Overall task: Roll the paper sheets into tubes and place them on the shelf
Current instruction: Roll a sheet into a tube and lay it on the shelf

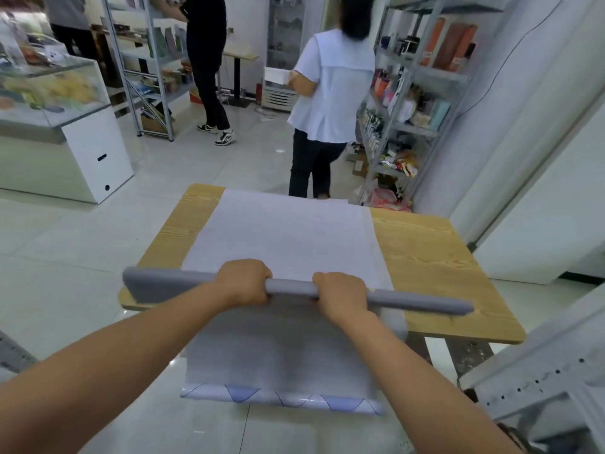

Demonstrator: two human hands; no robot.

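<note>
Both my bare forearms reach forward with the backs of the hands turned up. My left hand [244,283] is clenched over a long grey rolled paper tube [422,303], fingers wrapped over its far side. My right hand [342,298], just beside it, grasps the same tube the same way, with a short bare stretch of tube between the two. Outboard of the left hand the roll looks wider and flatter; outboard of the right hand it is tight and round, reaching out over bare wood. The tube lies crosswise over a pale lilac-white paper sheet [284,237] spread on the light wood-grain worktop [435,267]. The sheet runs ahead of my hands to the far edge. Behind them it hangs off the near edge below my wrists and ends in a curled end with a blue diamond pattern [281,396]. Ahead and to the right of my right hand stands a grey metal shelf rack [422,73]; the labels on its packets are too blurred to read.
</note>
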